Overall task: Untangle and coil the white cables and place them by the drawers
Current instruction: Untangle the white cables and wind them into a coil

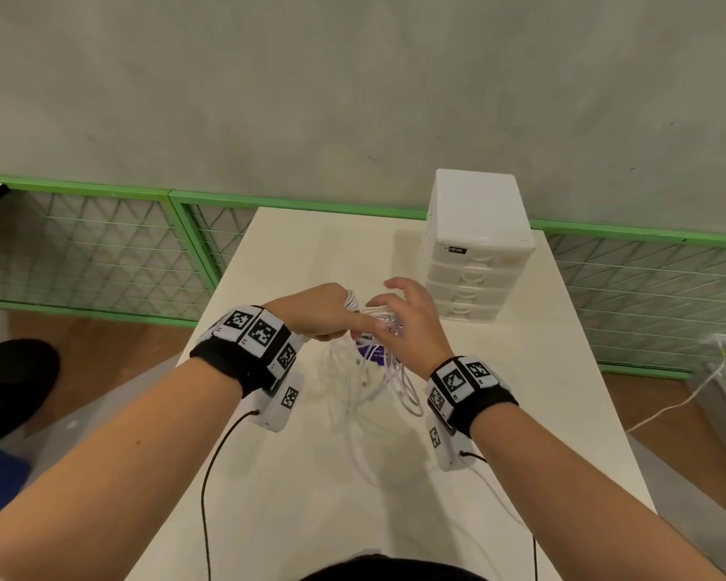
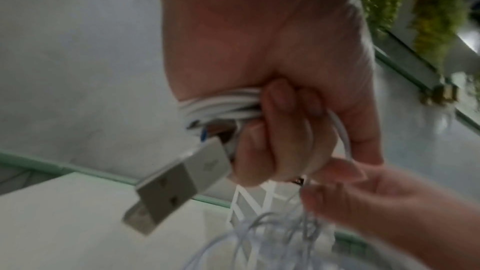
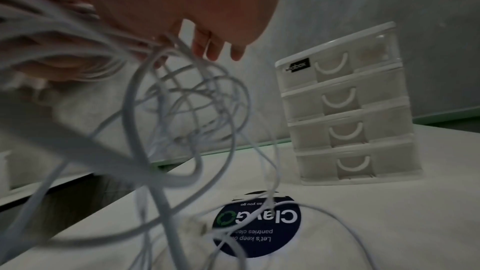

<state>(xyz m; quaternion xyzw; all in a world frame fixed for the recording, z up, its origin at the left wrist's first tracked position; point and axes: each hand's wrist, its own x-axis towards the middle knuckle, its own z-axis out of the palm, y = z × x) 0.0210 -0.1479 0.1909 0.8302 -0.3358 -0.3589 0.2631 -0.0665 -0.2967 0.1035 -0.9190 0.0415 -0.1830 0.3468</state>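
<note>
1. Head view: two hands meet above a white tabletop (image 1: pixel 294 475), each wrist wearing one black band with square printed markers.
2. Left hand (image 1: pixel 319 314): a closed fist raised off the tabletop, its grip clamped on a wound bundle of white cables (image 1: pixel 388 383). The left wrist view shows the fingers (image 2: pixel 279 122) curled round several turns of cord, with one USB plug (image 2: pixel 176 186) jutting from the fist.
3. Right hand (image 1: pixel 411 325): thumb and forefinger pinch the cords just beside the left fist; the three remaining fingers (image 3: pixel 215 48) spread loosely, pointing down.
4. White cables: the exact count cannot be told. Tangled loops hang from both hands to the tabletop, and at least three small connector ends show among them.
5. One white drawer unit (image 1: pixel 476 245) of four drawers stands upright at the far right of the tabletop, near the hands but apart from the cables.
6. One round dark-blue sticker (image 3: pixel 259 227) lies flat on the tabletop beneath the hanging loops.
</note>
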